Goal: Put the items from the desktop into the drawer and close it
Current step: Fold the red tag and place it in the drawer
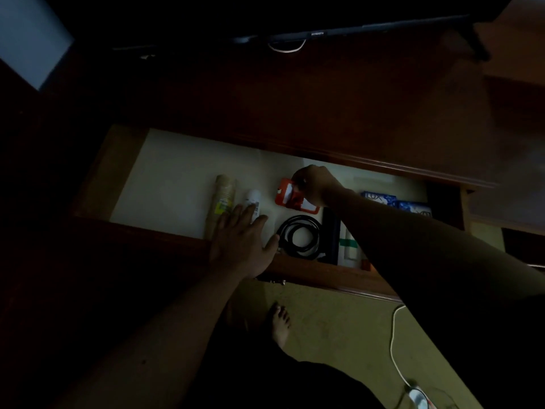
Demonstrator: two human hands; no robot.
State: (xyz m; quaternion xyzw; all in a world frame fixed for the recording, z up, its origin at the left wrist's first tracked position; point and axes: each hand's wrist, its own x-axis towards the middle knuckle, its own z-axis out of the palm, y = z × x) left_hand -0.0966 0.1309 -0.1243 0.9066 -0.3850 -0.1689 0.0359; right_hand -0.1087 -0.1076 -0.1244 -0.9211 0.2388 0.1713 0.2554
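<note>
Orange flat card holder (287,199) looking light, stiff; right hand (314,184) pinching its far edge; left hand (241,240) resting flat, fingers straight.

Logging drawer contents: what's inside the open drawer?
Visible: tan tube, white bottle, red card holder, black coiled cable, blue soap boxes. The right forearm hides the rest.

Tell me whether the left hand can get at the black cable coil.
Probably yes: the left hand lies flat at the drawer's front, thumb beside the cable coil, which lies uncovered.
</note>
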